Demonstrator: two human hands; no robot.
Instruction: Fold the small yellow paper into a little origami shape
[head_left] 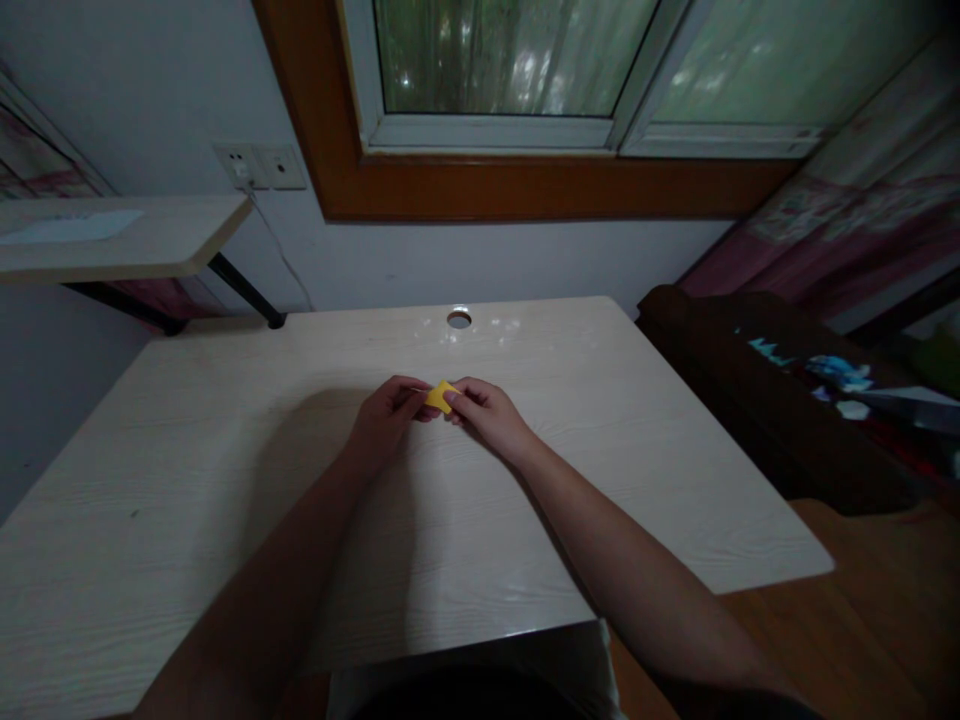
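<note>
A small piece of yellow paper (441, 397) is held between my two hands, just above or on the pale wood-grain table (600, 420). My left hand (390, 415) pinches its left side between thumb and fingers. From the other side, my right hand (486, 410) grips it with the thumb laid over its right part. The fingers hide much of the paper, and its exact shape cannot be made out.
Near the table's back edge is a round cable hole (459, 319). A raised shelf (150, 235) on black legs stands at the back left, with a white sheet (71, 227) on it. Behind are wall sockets (259, 166) and a window. A dark sofa (780, 420) with items lies right.
</note>
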